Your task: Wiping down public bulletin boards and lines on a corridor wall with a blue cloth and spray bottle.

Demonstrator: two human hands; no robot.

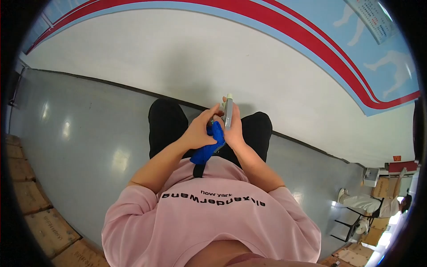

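My left hand (199, 131) is curled around a bright blue cloth (208, 147), its thumb against the fabric and its fingertips close to my right hand. The cloth hangs down towards my lap. In my right hand (235, 125) is a slim grey object with a pale green end (228, 111), perhaps a spray head, held upright and pointing away from me. Its lower part, and anything between my palms, is hidden by the fingers and the cloth. Both hands are over my lap, between my black-trousered knees (168, 123).
Close in front stands a white wall (133, 50) with a red and blue painted band (300, 40). Wooden crates (50, 227) line the lower left of the grey floor (83, 116). At far right a person (363, 203) sits on a black-framed chair (350, 228) near more boxes.
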